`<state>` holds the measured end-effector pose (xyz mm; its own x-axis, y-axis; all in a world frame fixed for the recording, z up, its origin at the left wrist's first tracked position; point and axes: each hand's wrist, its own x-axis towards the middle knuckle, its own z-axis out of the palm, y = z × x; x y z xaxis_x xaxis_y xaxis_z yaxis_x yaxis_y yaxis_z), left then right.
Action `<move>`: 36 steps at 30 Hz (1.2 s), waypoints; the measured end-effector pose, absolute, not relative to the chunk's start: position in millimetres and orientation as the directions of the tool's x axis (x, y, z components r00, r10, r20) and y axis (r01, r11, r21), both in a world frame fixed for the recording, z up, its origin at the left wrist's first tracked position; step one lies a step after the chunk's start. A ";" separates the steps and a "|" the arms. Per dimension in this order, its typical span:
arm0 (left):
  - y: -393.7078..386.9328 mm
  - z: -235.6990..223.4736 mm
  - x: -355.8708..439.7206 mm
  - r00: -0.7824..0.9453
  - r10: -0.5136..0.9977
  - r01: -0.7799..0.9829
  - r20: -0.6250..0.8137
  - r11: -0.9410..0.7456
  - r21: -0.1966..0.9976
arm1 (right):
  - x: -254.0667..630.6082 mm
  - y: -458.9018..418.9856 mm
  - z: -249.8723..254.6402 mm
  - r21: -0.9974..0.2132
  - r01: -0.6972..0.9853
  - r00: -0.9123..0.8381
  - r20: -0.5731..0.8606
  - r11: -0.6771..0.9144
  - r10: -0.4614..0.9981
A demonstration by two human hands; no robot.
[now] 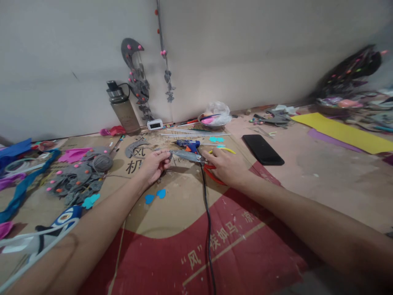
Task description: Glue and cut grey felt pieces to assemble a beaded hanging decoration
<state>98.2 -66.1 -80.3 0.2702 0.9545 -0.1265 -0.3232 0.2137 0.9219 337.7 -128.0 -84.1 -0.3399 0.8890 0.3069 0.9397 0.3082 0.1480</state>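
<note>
My right hand (225,166) is closed on a pair of scissors (188,156) with red and yellow handles; its blades point left. At the blade tips, my left hand (156,165) pinches a small grey piece (171,154) whose kind is too blurred to tell. Just behind the scissors lies a blue glue gun (192,145) with an orange trigger, a black cord (206,213) running toward me. Two blue heart cutouts (161,194) lie on the printed cardboard (166,223) below my left hand. A grey crescent cutout (135,148) lies left of that hand.
A bottle (124,110) and small white clock (154,124) stand by the wall. Grey felt pieces with coloured pompoms (76,176) crowd the left. A phone (263,149) and yellow sheet (344,133) lie right. A bowl (215,123) sits behind; decorated strands (166,61) hang on the wall.
</note>
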 end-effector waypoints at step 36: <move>-63.3 -85.4 96.5 0.240 0.952 -0.211 -0.190 0.242 0.947 | 329.1 -133.6 -77.0 0.159 0.910 -0.410 0.201 0.383 0.890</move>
